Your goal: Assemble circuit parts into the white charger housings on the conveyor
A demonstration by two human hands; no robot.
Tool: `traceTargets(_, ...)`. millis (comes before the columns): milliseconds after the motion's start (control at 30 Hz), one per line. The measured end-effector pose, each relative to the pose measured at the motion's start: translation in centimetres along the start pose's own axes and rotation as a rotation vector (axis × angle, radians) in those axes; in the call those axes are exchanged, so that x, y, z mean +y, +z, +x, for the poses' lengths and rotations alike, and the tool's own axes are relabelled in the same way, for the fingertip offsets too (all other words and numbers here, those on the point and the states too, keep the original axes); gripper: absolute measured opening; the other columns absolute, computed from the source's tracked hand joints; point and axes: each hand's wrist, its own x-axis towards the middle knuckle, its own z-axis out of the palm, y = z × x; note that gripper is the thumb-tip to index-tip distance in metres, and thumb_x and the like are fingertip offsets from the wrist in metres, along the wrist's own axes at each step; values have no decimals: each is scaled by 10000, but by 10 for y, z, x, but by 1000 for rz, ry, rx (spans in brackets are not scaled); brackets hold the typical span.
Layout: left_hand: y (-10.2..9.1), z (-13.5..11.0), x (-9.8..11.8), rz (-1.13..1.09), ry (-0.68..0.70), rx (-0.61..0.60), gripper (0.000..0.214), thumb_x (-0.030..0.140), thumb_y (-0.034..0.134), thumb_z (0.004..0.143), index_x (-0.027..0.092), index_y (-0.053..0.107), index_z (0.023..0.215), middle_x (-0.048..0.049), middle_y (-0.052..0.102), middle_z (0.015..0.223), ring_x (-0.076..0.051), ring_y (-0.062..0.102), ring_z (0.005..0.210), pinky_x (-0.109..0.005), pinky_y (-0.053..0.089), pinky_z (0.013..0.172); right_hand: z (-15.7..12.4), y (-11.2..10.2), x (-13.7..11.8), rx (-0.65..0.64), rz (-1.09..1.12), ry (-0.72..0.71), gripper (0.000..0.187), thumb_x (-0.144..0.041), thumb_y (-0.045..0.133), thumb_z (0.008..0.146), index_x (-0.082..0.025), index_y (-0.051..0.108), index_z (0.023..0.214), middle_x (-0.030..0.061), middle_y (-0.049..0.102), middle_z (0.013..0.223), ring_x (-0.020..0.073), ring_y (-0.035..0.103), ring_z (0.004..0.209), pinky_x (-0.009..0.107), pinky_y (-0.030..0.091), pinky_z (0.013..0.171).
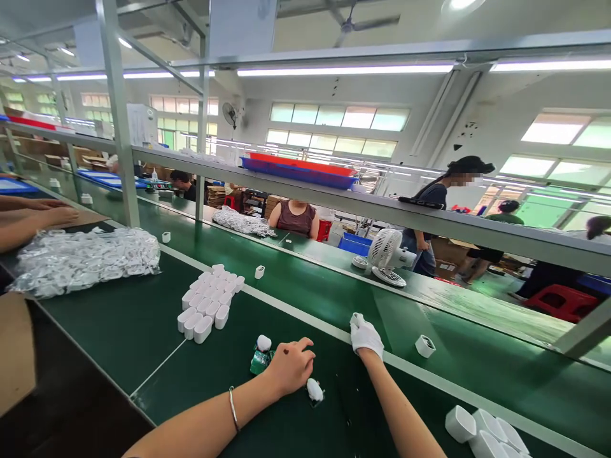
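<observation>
Left hand (292, 367): fingers loosely bent apart, apparently unloaded, just beside 1 white piece (314, 390) on the counter (143, 331). Gloved right hand (366, 337): curled at the white strip (296, 312); grip cannot be told. White cups (211, 308) stand grouped farther left, presumably for reach.

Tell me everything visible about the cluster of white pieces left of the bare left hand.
The cluster is made up of many small, smooth white pieces, oblong with rounded ends, that look like plastic. They sit close together in slanting rows on the dark green work surface, the far end of the group at the pale strip. Neither the left hand nor the gloved right hand touches them. Whether their tops are open is hard to tell.
</observation>
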Motion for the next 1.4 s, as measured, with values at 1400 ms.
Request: traceTargets(1400, 18, -19, 34, -664, 90, -145, 525, 99, 636, 698, 198, 509, 1197, -80, 602, 1135, -218, 565, 1053, -385, 434, 961, -186, -9, 11, 245, 440, -736, 236, -203, 509, 809, -338, 695, 857, 4, 706, 786, 186, 616, 749, 344, 445, 734)
